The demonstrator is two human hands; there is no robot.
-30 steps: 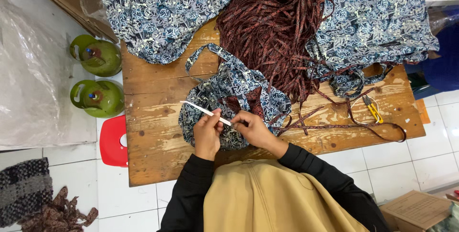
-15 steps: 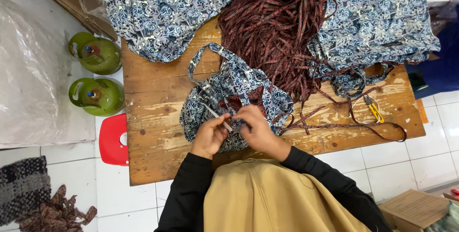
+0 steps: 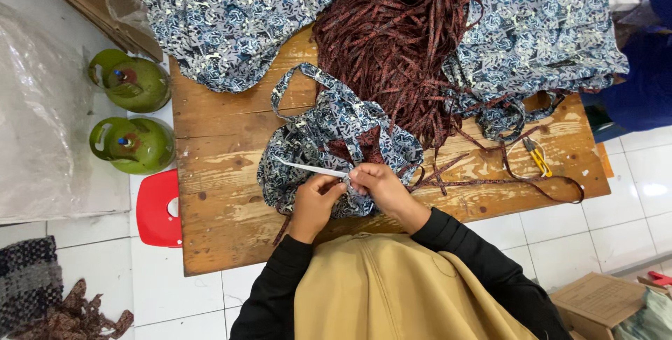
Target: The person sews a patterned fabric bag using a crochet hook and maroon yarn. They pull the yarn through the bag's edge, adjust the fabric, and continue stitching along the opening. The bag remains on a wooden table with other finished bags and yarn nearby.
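A small blue patterned fabric bag (image 3: 329,137) with a strap loop lies on the wooden table (image 3: 224,172). My left hand (image 3: 315,200) grips a thin white stick (image 3: 308,168) that points left over the bag. My right hand (image 3: 374,186) pinches the bag's gathered edge right beside it. A dark red strip shows at the bag's opening. A heap of dark red patterned strips (image 3: 399,39) lies just beyond the bag.
Piles of blue patterned fabric (image 3: 231,11) cover the table's far side. Yellow-handled snips (image 3: 537,156) lie at the right among loose strips. Two green gas cylinders (image 3: 133,116) and a red stool (image 3: 157,207) stand left of the table. A cardboard box (image 3: 595,301) sits at the lower right.
The white stick went into the fabric half a second ago and now sticks out to the left again. Both hands stay at the bag's edge.
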